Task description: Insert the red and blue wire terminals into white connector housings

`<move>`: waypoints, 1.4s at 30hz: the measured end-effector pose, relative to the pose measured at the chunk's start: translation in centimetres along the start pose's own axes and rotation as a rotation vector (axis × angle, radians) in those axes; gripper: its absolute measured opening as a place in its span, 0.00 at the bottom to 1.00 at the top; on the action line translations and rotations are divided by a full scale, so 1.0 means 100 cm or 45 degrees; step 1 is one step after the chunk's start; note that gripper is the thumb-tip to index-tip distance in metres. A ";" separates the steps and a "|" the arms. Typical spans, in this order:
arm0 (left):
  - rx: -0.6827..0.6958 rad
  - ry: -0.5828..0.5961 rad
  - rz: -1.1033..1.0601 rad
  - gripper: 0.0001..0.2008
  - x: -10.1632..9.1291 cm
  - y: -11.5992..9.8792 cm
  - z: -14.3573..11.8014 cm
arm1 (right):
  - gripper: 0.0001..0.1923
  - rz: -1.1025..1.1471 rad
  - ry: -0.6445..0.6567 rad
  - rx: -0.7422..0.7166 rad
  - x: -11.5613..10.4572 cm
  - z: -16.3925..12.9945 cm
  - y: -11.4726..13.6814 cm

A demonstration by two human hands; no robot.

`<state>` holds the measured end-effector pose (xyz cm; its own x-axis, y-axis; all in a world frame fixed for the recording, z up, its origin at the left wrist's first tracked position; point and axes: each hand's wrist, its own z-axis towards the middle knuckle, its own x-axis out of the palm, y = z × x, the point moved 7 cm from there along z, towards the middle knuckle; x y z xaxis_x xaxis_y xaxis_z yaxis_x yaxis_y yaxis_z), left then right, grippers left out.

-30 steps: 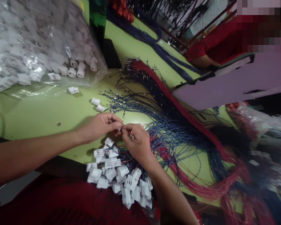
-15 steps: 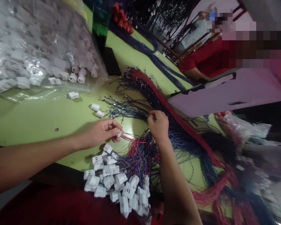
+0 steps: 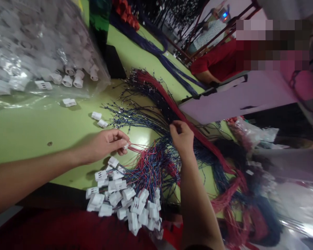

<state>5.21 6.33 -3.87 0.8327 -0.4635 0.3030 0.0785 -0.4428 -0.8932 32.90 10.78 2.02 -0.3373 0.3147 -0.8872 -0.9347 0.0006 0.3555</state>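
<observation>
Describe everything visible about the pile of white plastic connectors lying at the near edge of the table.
The pile of connectors is a loose heap of small white blocks, plastic by the look, with slotted faces. They lie tumbled at all angles on the near edge of the green table, some overhanging a dark red cloth. Thin red and blue wires run out of them toward the far right. The left hand hovers just above the heap, pinching one such connector; the right hand is farther off, in the loose wire bundle.
</observation>
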 end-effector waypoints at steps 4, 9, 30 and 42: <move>0.033 0.012 0.017 0.07 0.001 0.000 0.001 | 0.05 -0.175 0.201 -0.100 0.017 -0.006 -0.006; 0.018 0.021 0.051 0.07 0.002 0.000 0.001 | 0.11 -0.177 0.112 -0.072 0.011 -0.007 -0.011; -0.030 0.001 0.059 0.10 0.000 0.000 0.000 | 0.08 -0.166 0.083 -0.106 -0.022 -0.006 -0.018; 0.226 0.304 0.528 0.11 0.017 -0.003 -0.013 | 0.11 -0.354 0.486 -0.712 -0.020 -0.072 0.051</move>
<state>5.92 4.65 -2.64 0.6668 -0.7442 -0.0402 -0.1229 -0.0566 -0.9908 27.96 3.30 3.46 0.0007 0.0209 -0.9998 -0.8749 -0.4842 -0.0107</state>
